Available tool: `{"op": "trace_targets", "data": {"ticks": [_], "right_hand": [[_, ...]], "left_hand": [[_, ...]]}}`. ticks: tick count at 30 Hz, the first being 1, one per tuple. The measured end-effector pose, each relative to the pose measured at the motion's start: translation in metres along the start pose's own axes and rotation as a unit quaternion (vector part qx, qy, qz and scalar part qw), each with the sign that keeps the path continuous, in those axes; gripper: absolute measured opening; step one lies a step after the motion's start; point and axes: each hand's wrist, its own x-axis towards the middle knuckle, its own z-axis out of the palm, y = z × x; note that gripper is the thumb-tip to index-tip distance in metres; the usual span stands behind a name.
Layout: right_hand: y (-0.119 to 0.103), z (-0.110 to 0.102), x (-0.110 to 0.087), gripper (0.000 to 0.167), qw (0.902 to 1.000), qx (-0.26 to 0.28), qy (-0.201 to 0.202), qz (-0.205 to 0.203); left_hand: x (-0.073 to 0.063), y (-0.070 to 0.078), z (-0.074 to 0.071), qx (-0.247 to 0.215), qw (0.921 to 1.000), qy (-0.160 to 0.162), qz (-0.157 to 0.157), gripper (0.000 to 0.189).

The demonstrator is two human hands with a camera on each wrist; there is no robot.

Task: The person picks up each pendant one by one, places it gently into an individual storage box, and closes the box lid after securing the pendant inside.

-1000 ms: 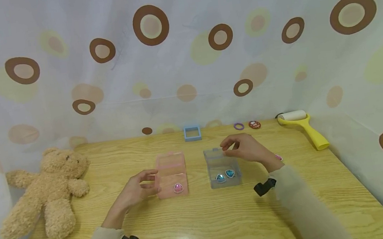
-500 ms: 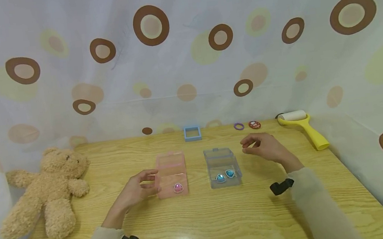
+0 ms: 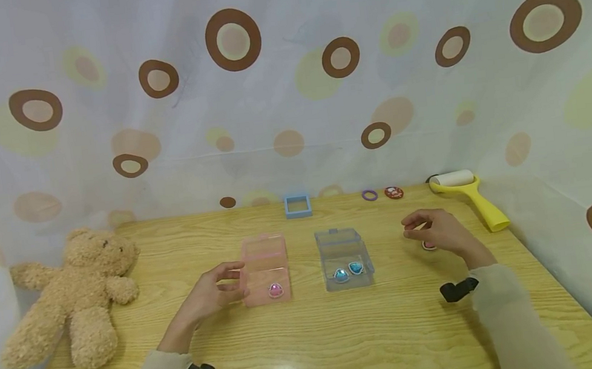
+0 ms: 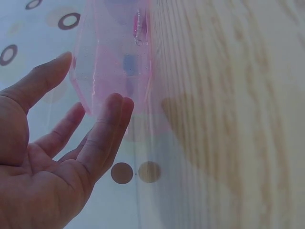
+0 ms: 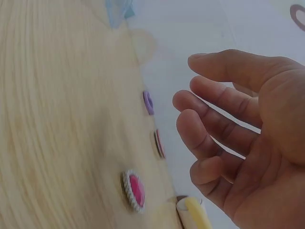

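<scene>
My left hand (image 3: 213,292) rests its fingertips at the left edge of the pink clear plastic box (image 3: 264,258), which lies with its lid open. Inside that box sits a pink gem (image 3: 276,290) with a beaded rim. To its right stands an open grey-blue clear box (image 3: 336,247) holding two blue gems, one left (image 3: 341,275) and one right (image 3: 356,268). My right hand (image 3: 440,232) hovers over the table at the right with loosely bent fingers and nothing between them. Below it lies another pink gem (image 5: 134,191), mostly covered by the hand in the head view.
A teddy bear (image 3: 88,287) lies at the left. Along the back edge are a blue square frame (image 3: 298,214), a purple ring (image 3: 370,195) and a red round badge (image 3: 394,192). A yellow-handled lint roller (image 3: 472,192) lies at the back right, near the patterned curtain (image 3: 285,88).
My right hand has moved right, from over the grey-blue box to above the loose pink gem. The left hand and both boxes have stayed in place.
</scene>
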Motion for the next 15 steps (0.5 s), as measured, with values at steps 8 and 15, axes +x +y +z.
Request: {"op": "trace_targets", "data": {"ticks": [8, 15], "right_hand": [[0.024, -0.007, -0.008, 0.033, 0.9997, -0.012, -0.014, 0.016], [0.04, -0.009, -0.013, 0.038, 0.9986, -0.013, -0.032, 0.04]], "left_hand": [[0.001, -0.002, -0.001, 0.005, 1.0, 0.0, 0.009, 0.064], [0.0, -0.002, -0.001, 0.012, 0.9999, 0.002, 0.006, 0.063]]}}
